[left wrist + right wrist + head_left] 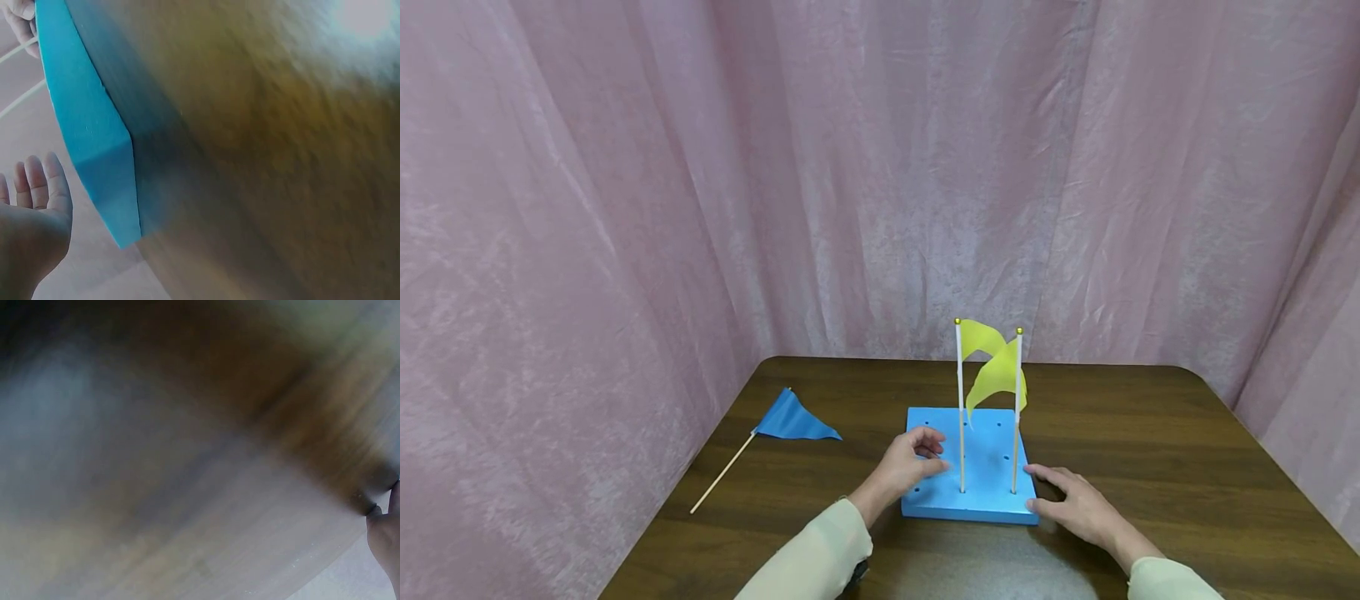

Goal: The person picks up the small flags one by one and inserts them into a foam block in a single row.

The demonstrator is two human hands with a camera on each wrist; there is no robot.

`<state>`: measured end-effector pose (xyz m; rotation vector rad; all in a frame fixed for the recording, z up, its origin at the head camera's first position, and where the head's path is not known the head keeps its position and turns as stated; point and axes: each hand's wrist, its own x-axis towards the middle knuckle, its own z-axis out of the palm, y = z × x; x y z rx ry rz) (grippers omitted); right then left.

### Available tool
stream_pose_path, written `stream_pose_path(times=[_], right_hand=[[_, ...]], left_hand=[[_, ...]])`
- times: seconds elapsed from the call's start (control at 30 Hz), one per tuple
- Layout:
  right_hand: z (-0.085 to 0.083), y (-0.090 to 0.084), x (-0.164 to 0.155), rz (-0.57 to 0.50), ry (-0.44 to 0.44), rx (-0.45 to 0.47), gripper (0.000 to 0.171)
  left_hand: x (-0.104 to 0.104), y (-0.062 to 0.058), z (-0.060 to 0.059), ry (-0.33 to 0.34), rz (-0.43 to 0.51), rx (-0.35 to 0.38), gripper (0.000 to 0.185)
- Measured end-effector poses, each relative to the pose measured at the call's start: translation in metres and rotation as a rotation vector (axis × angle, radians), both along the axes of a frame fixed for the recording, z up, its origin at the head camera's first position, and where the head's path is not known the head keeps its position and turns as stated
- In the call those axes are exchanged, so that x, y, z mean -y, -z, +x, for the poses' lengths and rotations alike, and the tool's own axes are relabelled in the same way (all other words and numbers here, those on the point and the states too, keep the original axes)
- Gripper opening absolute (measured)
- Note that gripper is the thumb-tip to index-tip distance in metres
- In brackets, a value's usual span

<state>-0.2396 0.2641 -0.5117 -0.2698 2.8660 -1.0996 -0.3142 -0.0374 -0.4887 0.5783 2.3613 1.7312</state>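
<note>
A light blue board with small holes lies on the table. Two yellow flags on thin sticks stand upright in its front holes, their cloths overlapping. My left hand hovers over the board's left part, fingers loosely bent, holding nothing; the left wrist view shows that hand beside the board's corner. At the board's right edge, the thumb and fingertips of my right hand appear to touch it. Only part of that hand shows in the right wrist view.
A blue triangular flag on a wooden stick lies at the left of the brown wooden table. Pink curtains hang behind the table and along its sides.
</note>
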Motion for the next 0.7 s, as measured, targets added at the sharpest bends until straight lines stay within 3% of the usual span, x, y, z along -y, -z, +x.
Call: stream_pose_path(times=[0.4, 0.7], right_hand=[[0.0, 0.001, 0.0, -0.003, 0.004, -0.003, 0.061], [-0.002, 0.001, 0.0, -0.015, 0.003, 0.015, 0.061]], left_hand=[[0.023, -0.005, -0.009, -0.023, 0.007, -0.024, 0.035], [0.05, -0.01, -0.015, -0.043, 0.022, 0.008, 0.031]])
